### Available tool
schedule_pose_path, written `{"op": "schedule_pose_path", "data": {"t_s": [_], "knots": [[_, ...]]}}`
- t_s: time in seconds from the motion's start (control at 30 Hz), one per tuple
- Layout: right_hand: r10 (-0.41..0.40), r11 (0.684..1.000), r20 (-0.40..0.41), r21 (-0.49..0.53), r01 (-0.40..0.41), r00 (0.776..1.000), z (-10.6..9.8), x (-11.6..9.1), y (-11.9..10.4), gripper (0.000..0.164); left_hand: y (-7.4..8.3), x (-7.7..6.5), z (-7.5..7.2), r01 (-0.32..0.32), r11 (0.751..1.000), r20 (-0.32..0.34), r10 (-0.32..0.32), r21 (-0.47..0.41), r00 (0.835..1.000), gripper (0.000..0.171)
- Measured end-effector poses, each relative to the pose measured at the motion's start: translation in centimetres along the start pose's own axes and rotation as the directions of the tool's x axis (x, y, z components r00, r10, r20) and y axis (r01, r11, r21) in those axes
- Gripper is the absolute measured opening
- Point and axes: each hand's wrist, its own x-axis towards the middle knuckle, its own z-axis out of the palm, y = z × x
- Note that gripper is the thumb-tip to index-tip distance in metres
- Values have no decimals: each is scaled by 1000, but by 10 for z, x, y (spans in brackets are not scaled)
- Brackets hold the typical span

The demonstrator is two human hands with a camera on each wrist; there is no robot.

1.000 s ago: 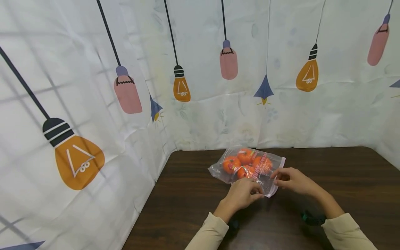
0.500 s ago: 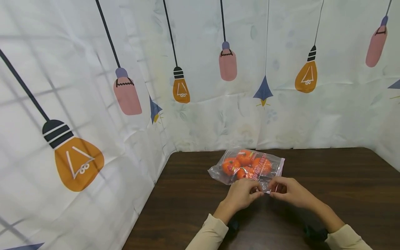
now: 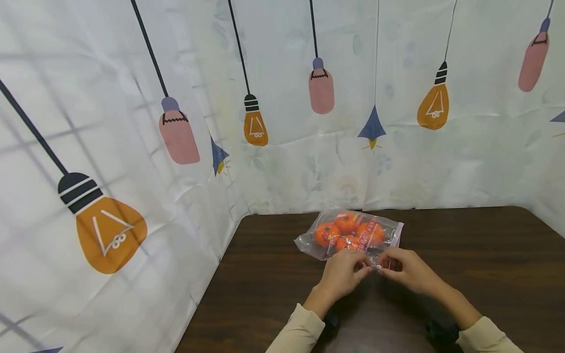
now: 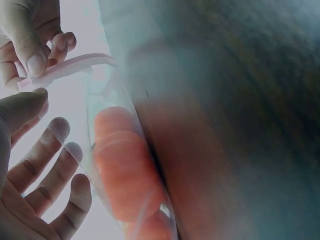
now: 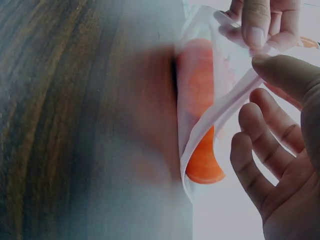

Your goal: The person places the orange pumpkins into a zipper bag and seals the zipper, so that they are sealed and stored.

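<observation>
A clear plastic zip bag [image 3: 311,243] with pink print lies on the table, holding several round orange-red fruits [image 3: 371,234]; their exact kind is hard to tell. At its near right corner my left hand [image 3: 341,273] pinches the edge between thumb and forefinger. Close beside it, my right hand [image 3: 410,272] pinches the pale pink closure strip [image 5: 217,110] along the bag's mouth. Fingertips of both hands nearly meet there. In the right wrist view the strip bows apart from the other side of the mouth. The other fingers of each hand are loosely bent, off the bag.
The dark wood-grain table [image 3: 476,250] extends around the bag. Behind and to the left hangs a white curtain [image 3: 282,171] printed with lamps and bulbs. Dark wrist straps sit below both forearms.
My right hand has moved left and toward me from the strip's middle to the bag's near corner and now pinches it. The left hand stays nearly still. The bag's near corner has lifted slightly.
</observation>
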Motion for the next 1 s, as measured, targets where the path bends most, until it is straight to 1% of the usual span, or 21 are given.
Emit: {"op": "schedule_pose_path", "data": {"t_s": [0.17, 0.27, 0.4, 0.5, 0.7, 1.0], "knots": [[3, 999, -19, -40, -4, 1000, 0, 1, 1, 20, 2, 1, 0, -4, 1000, -20, 4, 3, 1000, 5], [3, 999, -25, -46, -4, 1000, -1, 1, 1, 20, 2, 1, 0, -3, 1000, -23, 3, 0, 1000, 6], [-21, 999, -29, -45, 20, 999, 0, 1, 0, 20, 3, 0, 0, 10, 1000, -38, -10, 10, 999, 6], [-31, 998, -32, -57, 30, 999, -1, 1, -1, 20, 5, 0, -1, 12, 1000, -56, -11, 22, 998, 6], [-21, 996, -43, -93, 17, 999, -1, 1, -2, 22, 7, -1, -1, 2, 999, -100, 2, 42, 995, 6], [-22, 992, -42, -125, 17, 999, -1, 1, -3, 22, 11, -2, 1, 23, 996, -140, -12, 81, 990, 5]]}}
